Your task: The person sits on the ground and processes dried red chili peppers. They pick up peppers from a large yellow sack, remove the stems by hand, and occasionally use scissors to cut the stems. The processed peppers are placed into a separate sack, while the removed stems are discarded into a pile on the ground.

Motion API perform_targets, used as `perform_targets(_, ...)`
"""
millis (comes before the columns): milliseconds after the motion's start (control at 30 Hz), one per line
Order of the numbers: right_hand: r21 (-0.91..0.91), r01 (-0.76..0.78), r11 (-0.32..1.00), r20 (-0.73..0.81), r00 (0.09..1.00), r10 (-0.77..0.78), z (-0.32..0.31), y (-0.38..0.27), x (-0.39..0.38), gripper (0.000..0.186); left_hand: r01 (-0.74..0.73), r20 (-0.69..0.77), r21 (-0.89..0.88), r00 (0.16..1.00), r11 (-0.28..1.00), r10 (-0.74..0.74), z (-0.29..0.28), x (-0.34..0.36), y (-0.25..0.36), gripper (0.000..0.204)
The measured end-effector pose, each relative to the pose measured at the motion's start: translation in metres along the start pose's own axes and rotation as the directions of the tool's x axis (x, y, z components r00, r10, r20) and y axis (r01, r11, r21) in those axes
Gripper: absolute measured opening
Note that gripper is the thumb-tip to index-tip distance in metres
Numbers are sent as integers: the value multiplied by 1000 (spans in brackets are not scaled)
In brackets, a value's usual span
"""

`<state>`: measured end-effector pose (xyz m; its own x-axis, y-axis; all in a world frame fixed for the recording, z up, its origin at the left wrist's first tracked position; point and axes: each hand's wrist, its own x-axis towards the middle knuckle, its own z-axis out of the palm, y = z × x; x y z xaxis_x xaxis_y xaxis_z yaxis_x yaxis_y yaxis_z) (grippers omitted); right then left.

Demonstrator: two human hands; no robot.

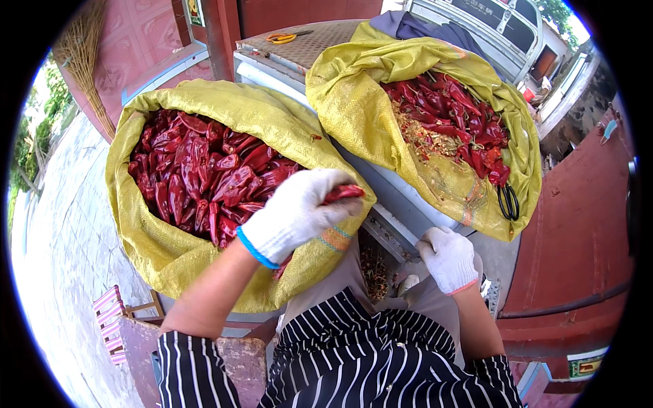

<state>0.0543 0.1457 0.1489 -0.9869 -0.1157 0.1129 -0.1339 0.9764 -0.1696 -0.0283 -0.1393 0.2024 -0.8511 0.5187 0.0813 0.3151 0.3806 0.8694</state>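
Observation:
My left hand [294,214], in a white knit glove with a blue cuff, is closed around a dried red chili pepper [345,193]. It is over the right edge of a yellow woven sack [122,197] full of red chili peppers [204,163]. My right hand [449,260], also gloved, is curled near my right knee, below a second yellow sack [354,88]. Whatever its fingers hold, if anything, is hidden. That second sack contains chili peppers [456,112] and pale loose bits. Black-handled scissors [509,202] rest at its near right edge.
The second sack rests on a metal-edged platform [272,75], where orange-handled scissors [282,39] lie at the back. Dry stem scraps [374,268] are on the ground between my legs. A straw broom [81,54] leans at far left. A striped folding stool [110,323] stands at lower left.

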Motion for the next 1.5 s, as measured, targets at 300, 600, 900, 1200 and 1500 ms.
perform_targets(300, -129, 678, 724, -265, 680, -684, 36, -104, 33, 48, -53, -36, 789, 991, 612, 133, -57, -38, -63, 43)
perform_targets(600, -90, 818, 568, -154, 552, -820, 51, -105, 72, 24, -95, 31, 938, 980, 333, 194, -34, -37, -105, 68)
perform_targets(900, -141, 782, 607, -448, 496, -744, -84, -105, 139, 28, -159, 123, 951, 982, 267, 146, -92, -29, -128, 43)
perform_targets(1200, -20, 775, 632, -475, 549, -688, -76, -52, 89, 31, -67, 363, 884, 721, 462, -590, -94, -66, -169, 33)
perform_targets(1500, -173, 586, 791, -403, 691, -600, -78, -38, 68, 36, 105, 428, 867, 346, 488, -835, -105, -59, -103, 44)
